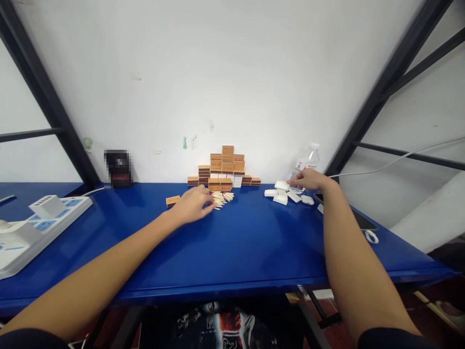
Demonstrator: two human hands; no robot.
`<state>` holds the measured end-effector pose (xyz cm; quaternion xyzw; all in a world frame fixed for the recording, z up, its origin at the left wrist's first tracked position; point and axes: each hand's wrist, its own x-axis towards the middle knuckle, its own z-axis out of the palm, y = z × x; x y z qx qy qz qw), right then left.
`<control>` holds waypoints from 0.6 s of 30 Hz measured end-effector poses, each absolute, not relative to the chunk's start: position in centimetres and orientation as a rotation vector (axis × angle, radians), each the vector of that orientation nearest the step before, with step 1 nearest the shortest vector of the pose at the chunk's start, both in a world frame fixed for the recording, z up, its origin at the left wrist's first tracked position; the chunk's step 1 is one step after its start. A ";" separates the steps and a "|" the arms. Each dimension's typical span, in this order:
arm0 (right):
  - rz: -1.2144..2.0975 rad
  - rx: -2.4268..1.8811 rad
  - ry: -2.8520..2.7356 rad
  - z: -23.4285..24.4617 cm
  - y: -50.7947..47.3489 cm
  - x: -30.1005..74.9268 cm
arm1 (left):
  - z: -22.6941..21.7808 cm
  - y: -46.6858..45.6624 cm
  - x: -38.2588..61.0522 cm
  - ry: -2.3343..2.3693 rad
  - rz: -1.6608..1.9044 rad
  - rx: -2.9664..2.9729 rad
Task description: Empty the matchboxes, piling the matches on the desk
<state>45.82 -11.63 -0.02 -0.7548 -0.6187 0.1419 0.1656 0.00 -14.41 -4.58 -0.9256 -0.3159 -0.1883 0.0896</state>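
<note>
My left hand (194,203) rests on the blue table beside a loose pile of matches (222,198). Its fingers are curved, with the thumb apart from them, and I see nothing held. Farther right, my right hand (308,180) pinches the edge of a white inner tray of a matchbox (282,185). Several more white trays (280,199) lie scattered below it. Behind the matches, orange-brown matchboxes (227,166) form a stepped stack against the wall, with some white trays among the lower rows. One single matchbox (172,200) lies left of my left hand.
A clear plastic bottle (312,156) stands behind my right hand. A dark flat device (363,220) and a white cable (371,236) lie at the right. On the left are a white power strip (78,207) and a dark, partly blurred object (121,172). Black metal posts flank the table.
</note>
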 end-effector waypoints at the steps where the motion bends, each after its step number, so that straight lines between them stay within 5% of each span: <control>1: 0.421 -2.200 -1.740 -0.1 -11.6 46.1 | -4.0 -14.1 -0.4 -0.957 -0.572 -2.732; 5: 0.343 -2.349 -1.671 -0.6 -11.3 45.8 | -2.0 -12.5 -3.1 -1.242 -0.556 -2.550; 11: 0.234 -2.501 -1.698 -1.5 -10.5 45.2 | -0.9 -10.1 -7.4 -1.702 -0.062 -2.474; 18: -0.050 -2.435 -1.676 -1.8 -10.4 44.7 | -0.4 -9.2 -9.3 -1.881 -0.039 -2.533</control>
